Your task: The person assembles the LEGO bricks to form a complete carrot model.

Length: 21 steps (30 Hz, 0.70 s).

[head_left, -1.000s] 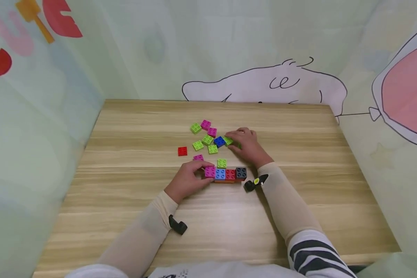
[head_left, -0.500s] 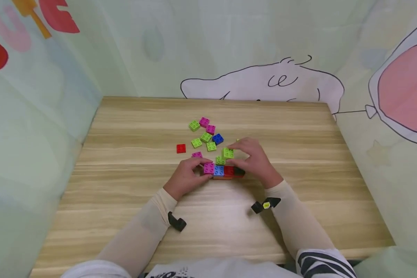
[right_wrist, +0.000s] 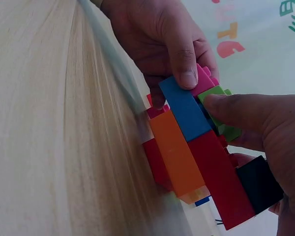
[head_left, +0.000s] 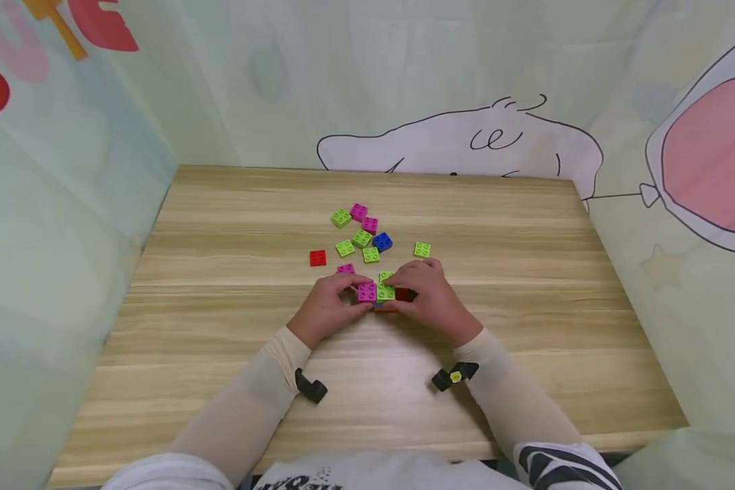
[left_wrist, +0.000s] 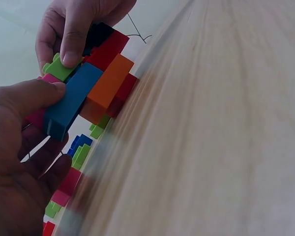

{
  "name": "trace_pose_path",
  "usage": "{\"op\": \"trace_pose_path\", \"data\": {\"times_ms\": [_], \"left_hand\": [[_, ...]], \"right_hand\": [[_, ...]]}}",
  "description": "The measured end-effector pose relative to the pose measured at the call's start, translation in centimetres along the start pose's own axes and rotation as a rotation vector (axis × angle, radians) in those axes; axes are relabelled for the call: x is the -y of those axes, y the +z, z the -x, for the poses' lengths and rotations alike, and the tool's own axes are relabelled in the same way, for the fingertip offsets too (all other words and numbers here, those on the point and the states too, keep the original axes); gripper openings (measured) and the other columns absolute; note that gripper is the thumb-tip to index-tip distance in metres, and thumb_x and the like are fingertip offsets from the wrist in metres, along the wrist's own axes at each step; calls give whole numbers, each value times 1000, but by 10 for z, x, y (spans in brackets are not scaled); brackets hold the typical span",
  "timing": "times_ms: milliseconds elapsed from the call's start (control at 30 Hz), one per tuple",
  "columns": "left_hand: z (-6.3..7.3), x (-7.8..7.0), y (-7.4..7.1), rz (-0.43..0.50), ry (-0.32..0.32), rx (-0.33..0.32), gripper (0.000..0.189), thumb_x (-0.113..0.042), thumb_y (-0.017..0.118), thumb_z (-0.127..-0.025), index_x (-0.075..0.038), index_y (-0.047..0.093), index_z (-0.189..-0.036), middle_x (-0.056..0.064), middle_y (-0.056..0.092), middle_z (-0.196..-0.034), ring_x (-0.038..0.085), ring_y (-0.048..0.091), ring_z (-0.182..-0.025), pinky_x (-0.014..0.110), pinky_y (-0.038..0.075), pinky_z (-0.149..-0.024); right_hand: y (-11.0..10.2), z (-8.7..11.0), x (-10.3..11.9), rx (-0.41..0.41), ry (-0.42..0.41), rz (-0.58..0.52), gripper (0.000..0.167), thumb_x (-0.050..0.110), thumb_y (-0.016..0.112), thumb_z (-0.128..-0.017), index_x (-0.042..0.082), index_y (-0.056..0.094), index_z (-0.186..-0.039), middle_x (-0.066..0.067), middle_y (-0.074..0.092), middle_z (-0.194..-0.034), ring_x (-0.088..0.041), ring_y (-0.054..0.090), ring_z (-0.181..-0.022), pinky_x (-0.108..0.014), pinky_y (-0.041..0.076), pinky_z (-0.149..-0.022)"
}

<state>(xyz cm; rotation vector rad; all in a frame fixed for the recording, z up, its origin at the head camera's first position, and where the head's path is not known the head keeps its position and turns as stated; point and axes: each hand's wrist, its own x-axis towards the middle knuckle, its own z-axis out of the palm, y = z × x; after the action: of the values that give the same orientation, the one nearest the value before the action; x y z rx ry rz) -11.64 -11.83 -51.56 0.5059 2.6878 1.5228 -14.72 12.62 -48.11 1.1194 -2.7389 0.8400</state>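
Note:
A stack of toy building bricks stands on the table. In the right wrist view a red brick (right_wrist: 157,164) lies lowest, under an orange brick (right_wrist: 174,152). Above these sit a blue brick (right_wrist: 187,110) and a red brick (right_wrist: 219,177) end to end. A pink brick (head_left: 367,292) tops the left end, a black brick (right_wrist: 260,184) the right end. My left hand (head_left: 321,309) grips the stack's left end, thumb on the blue and pink bricks. With thumb and fingers my right hand (head_left: 431,296) pinches a green brick (head_left: 386,292) on the blue brick, beside the pink one.
Behind the stack lie several loose bricks: green (head_left: 362,238), pink (head_left: 358,211), a blue one (head_left: 382,241) and a red one (head_left: 318,258). A lone green brick (head_left: 422,249) sits farther right. Printed curtains border the wooden table (head_left: 527,272).
My right hand has picked up a green brick from beside the loose blue one and brought it down and left onto the stack. The left hand has kept its hold.

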Motion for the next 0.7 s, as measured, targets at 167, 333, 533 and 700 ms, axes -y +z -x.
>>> {"op": "trace_pose_path", "data": {"times_ms": [167, 333, 533, 700], "left_hand": [[0, 2, 1, 32, -10, -1, 38, -20, 88, -84, -22, 76, -120, -10, 73, -113, 11, 66, -104, 38, 56, -96], [-2, -1, -2, 40, -5, -2, 37, -21, 87, -85, -21, 76, -121, -9, 74, -113, 13, 66, -105, 39, 56, -97], [-1, -1, -2, 14, -30, 1, 39, -21, 88, -85, -22, 76, -123, -8, 73, -115, 14, 65, -106, 40, 55, -99], [0, -2, -1, 9, -21, -2, 40, -20, 88, -85, -20, 76, -123, -7, 73, -115, 14, 65, -103, 41, 55, -97]], "right_hand": [[2, -1, 0, 6, -5, 37, 36, 39, 87, -84, 20, 79, -114, 6, 75, -108, -20, 61, -115, -54, 30, -110], [2, -2, 2, -33, -27, 78, 33, 34, 90, -82, 19, 80, -110, 3, 76, -105, -22, 62, -112, -55, 30, -111], [1, -3, -2, -25, -55, 51, 35, 40, 87, -84, 22, 79, -113, 7, 75, -107, -20, 59, -115, -57, 28, -111], [-7, -10, -26, -42, 13, -288, 31, 24, 78, -94, 13, 76, -123, 0, 72, -125, -23, 59, -124, -55, 34, -114]]}}
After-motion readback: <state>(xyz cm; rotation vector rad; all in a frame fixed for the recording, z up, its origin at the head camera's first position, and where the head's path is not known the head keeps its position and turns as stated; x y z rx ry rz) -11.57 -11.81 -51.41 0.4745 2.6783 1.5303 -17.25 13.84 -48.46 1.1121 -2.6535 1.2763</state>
